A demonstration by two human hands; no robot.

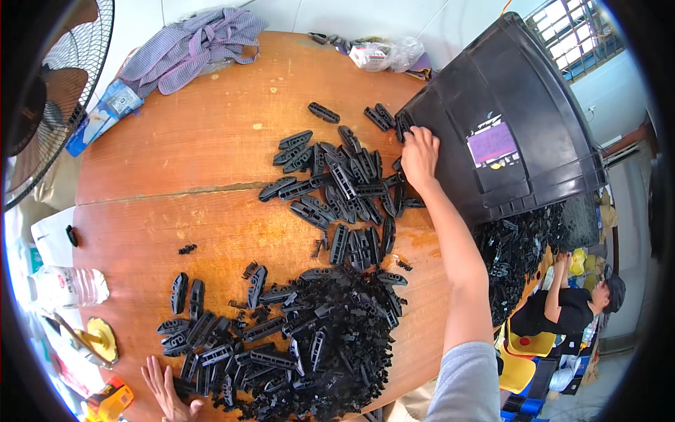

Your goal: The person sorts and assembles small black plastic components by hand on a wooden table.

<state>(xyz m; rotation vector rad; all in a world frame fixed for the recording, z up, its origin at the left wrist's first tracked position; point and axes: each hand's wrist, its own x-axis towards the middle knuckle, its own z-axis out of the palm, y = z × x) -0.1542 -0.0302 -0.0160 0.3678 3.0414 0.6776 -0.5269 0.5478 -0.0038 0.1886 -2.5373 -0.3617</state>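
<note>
My left hand (169, 394) lies with its fingers spread at the lower left, beside a heap of small black plastic parts (323, 344). My right arm reaches far across the table. The fingers of my right hand (421, 156) are curled in at the side of a large black plastic bin (534, 91), and their tips are hidden. Touching or very near those fingertips is a long black plastic part (403, 126). A looser group of similar boat-shaped, slotted parts (344, 176) lies just left of my right hand.
More black parts (506, 260) are piled beyond my right forearm. A fan (63, 84), checked cloth (190, 49), blue packet (105, 116), clear bottle (67, 287) and orange-yellow tool (109, 401) line the left side. Another person (562, 302) is at the far right.
</note>
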